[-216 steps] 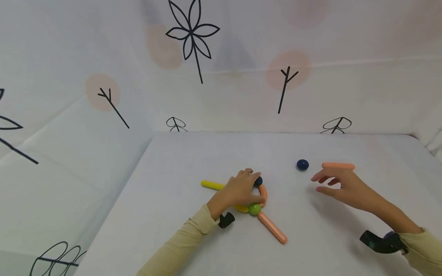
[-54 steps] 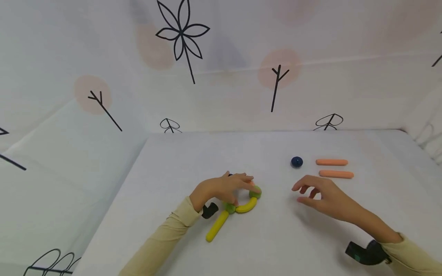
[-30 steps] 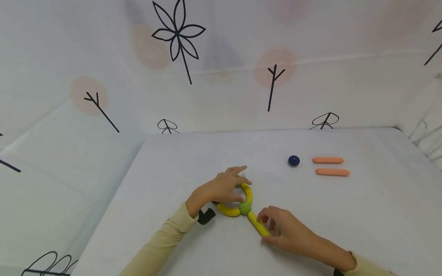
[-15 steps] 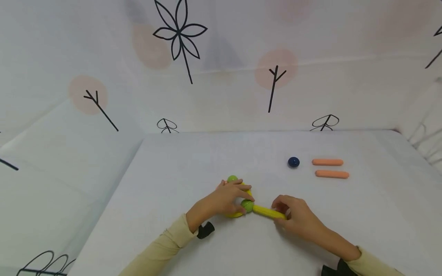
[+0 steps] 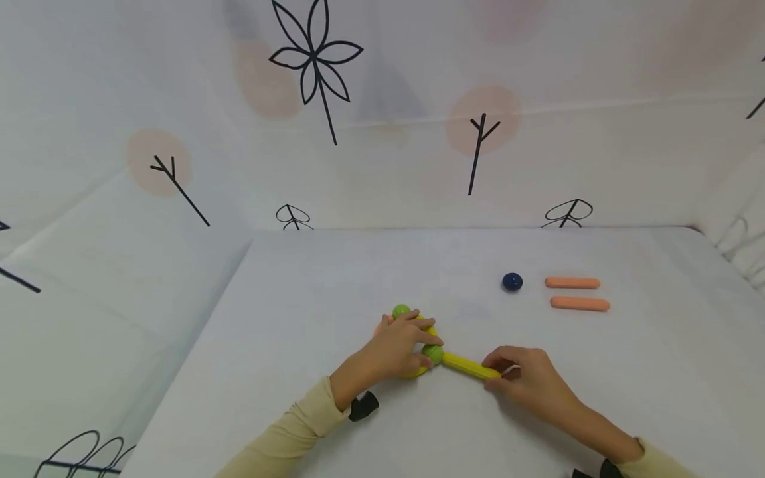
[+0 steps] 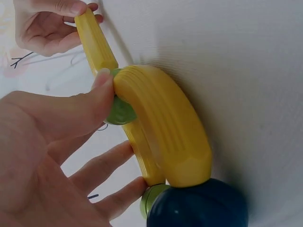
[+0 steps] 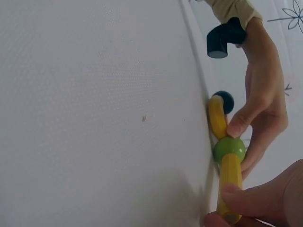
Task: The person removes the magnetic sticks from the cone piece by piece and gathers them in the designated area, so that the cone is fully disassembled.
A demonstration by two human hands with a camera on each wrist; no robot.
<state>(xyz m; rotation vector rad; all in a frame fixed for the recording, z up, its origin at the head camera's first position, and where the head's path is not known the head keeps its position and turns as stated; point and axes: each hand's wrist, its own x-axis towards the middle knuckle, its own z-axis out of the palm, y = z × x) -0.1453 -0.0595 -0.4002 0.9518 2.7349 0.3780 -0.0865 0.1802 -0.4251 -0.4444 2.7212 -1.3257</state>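
My left hand [image 5: 388,352] pinches a green ball [image 5: 433,354] of a toy built from coloured bars and balls. A straight yellow stick [image 5: 463,365] runs right from that ball, and my right hand [image 5: 532,378] pinches its outer end between thumb and fingers. In the left wrist view a curved yellow bar [image 6: 165,123] joins the green ball to a dark blue ball [image 6: 201,205]. Another curved yellow bar [image 6: 142,153] leads to a second green ball [image 5: 401,310]. A bit of an orange bar [image 5: 380,325] shows behind my left hand, which covers the rest.
Farther back on the white table [image 5: 335,272] lie a loose dark blue ball [image 5: 512,282] and two straight orange sticks, an upper one [image 5: 572,283] and a lower one [image 5: 580,304]. A patterned white cloth [image 5: 406,159] hangs behind and along the left.
The toy has been turned, and a second orange stick now lies at the right. My right hand came in and took the yellow stick's end; the stick swung from pointing down-right to rightward.
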